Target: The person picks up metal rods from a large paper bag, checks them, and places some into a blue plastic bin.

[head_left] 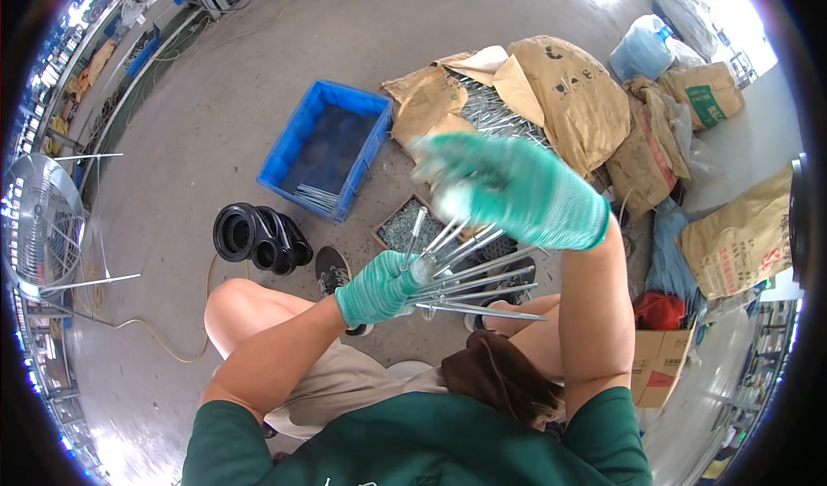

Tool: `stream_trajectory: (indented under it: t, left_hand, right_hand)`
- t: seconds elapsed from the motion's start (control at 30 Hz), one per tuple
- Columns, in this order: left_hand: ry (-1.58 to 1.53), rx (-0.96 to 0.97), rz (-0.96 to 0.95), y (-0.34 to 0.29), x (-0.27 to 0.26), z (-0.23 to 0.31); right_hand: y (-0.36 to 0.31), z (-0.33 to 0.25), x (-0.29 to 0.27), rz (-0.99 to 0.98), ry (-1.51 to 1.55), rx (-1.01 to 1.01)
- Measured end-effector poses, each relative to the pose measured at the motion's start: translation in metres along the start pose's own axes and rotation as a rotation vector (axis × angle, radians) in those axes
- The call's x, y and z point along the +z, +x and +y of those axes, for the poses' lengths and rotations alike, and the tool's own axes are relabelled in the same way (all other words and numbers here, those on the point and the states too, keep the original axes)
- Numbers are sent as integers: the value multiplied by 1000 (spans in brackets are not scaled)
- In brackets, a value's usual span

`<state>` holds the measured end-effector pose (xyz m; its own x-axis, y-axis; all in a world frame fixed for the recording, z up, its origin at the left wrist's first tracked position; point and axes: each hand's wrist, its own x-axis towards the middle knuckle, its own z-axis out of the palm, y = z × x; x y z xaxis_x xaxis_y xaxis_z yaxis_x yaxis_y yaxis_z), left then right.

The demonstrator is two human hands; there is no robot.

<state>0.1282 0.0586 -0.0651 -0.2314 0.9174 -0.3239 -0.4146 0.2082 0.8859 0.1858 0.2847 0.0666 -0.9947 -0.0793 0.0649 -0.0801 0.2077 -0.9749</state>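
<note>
My left hand (377,289), in a green-and-white knit glove, is closed round one end of a bundle of long silvery metal rods (482,291). Their other ends fan out to the right over my knees. Above the bundle is my right hand (521,191), gloved alike and smeared by motion, so its fingers do not read clearly. Just beyond the rods, a small open box (379,233) holds many small grey metal pieces. More rods (495,111) spill from a torn brown paper sack (568,81) ahead on the right.
A blue plastic bin (277,150) stands ahead, with several rods (317,197) at its near end. Black ring-shaped parts (250,234) lie by my left knee. A fan (43,223) is far left; sacks (741,236), a water jug (642,48) and a carton (662,365) line the right.
</note>
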Motion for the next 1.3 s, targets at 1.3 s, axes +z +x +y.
stream_trajectory:
  t: [1.3]
  left_hand:
    - [-202, 304, 425, 10, -4, 37]
  right_hand:
    - [-20, 67, -50, 236, 445, 33]
